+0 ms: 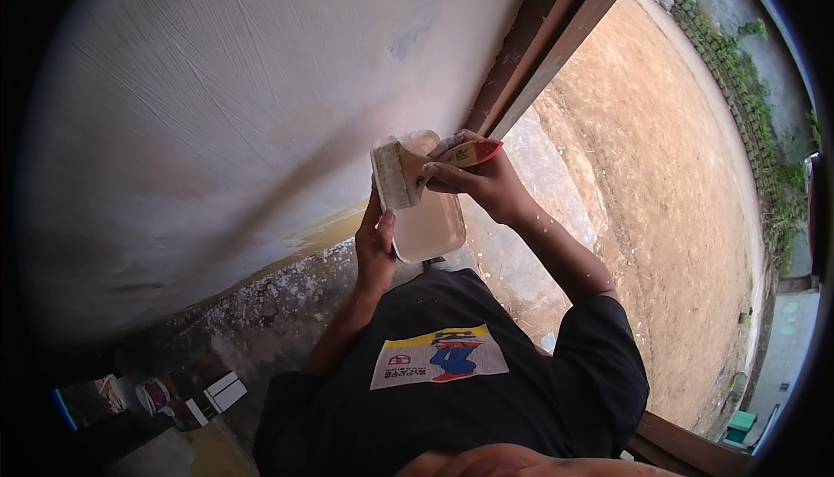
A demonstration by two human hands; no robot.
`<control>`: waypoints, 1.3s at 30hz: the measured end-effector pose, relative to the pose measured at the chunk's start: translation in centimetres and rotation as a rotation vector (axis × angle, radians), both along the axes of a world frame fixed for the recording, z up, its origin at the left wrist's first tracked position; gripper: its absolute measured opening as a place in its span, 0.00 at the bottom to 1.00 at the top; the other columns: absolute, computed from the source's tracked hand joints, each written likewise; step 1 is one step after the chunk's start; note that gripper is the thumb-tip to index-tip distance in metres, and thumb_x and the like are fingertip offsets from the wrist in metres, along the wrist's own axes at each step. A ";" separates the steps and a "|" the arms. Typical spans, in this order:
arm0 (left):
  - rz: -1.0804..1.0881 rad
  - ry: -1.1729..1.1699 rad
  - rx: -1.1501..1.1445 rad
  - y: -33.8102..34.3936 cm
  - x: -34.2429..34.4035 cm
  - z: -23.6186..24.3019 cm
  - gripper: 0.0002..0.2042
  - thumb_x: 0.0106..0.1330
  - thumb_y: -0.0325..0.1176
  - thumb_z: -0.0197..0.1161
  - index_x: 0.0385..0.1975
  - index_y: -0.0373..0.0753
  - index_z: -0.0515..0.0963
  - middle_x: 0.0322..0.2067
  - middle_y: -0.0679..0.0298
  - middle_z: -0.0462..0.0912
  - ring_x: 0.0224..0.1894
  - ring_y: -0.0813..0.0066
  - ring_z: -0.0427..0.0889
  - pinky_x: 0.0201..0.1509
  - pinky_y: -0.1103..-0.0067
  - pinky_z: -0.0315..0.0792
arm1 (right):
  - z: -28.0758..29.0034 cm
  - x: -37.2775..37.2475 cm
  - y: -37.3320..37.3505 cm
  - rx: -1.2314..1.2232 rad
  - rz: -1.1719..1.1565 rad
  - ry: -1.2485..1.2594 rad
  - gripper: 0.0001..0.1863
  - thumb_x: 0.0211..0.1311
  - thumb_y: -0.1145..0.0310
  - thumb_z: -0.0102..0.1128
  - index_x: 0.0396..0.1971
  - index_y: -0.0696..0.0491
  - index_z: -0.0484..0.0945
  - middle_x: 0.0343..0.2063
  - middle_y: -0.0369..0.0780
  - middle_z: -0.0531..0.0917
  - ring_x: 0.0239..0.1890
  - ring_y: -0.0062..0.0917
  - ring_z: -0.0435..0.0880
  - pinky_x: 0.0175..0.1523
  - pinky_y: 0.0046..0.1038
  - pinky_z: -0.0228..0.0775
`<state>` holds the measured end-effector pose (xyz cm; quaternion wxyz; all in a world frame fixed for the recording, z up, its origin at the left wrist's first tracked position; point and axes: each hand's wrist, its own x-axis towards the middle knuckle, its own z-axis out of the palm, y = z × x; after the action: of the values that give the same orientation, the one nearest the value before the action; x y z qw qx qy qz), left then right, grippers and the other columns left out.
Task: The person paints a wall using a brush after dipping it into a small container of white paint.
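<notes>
My left hand [375,249] grips the left side of a shallow, pale plastic tub [433,230], its thumb over the rim. The tub has rounded corners and looks coated with whitish paint inside. Above its far half, my right hand [488,183] is closed around the handle of a wide flat paintbrush [401,178]. That handle is light wood with a red end. The whitish bristles lie over the tub's left part; I cannot tell whether they touch its inside. White specks mark my right hand and forearm.
A whitish, streaked wall [261,69] rises ahead and left, with a brown wooden frame [537,34] at its right edge. Beyond the frame lies bare brown ground [660,173]. Paint spots cover the grey floor [287,303]. A white box [225,392] sits at lower left.
</notes>
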<state>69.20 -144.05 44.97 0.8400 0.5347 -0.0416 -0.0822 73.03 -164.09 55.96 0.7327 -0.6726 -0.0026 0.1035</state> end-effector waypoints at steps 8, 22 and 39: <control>-0.019 0.078 -0.109 0.9 0.8 -0.6 0.29 0.80 0.36 0.48 0.77 0.34 0.54 0.73 0.58 0.64 0.70 0.70 0.68 0.73 0.73 0.63 | 2.4 0.3 -0.9 -0.454 0.117 -0.269 0.10 0.65 0.72 0.71 0.43 0.58 0.82 0.39 0.38 0.88 0.44 0.20 0.87 0.48 0.24 0.80; -0.050 0.130 -0.113 1.2 0.7 0.7 0.28 0.80 0.37 0.46 0.77 0.36 0.54 0.68 0.58 0.70 0.68 0.70 0.71 0.70 0.71 0.67 | 4.4 1.5 -2.1 -0.692 0.326 -0.710 0.12 0.58 0.80 0.70 0.44 0.59 0.85 0.46 0.47 0.87 0.48 0.40 0.88 0.51 0.33 0.82; -0.065 0.093 -0.087 1.2 1.9 1.0 0.28 0.80 0.37 0.42 0.78 0.39 0.52 0.67 0.58 0.70 0.67 0.68 0.72 0.70 0.71 0.70 | 14.7 7.4 -2.5 -0.763 0.316 -0.954 0.10 0.63 0.75 0.70 0.44 0.57 0.88 0.44 0.41 0.88 0.47 0.29 0.89 0.53 0.29 0.83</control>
<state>71.09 -142.81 45.92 0.8604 0.4917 -0.0232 -0.1322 80.43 -166.58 70.71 0.3355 -0.8502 -0.3914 -0.1073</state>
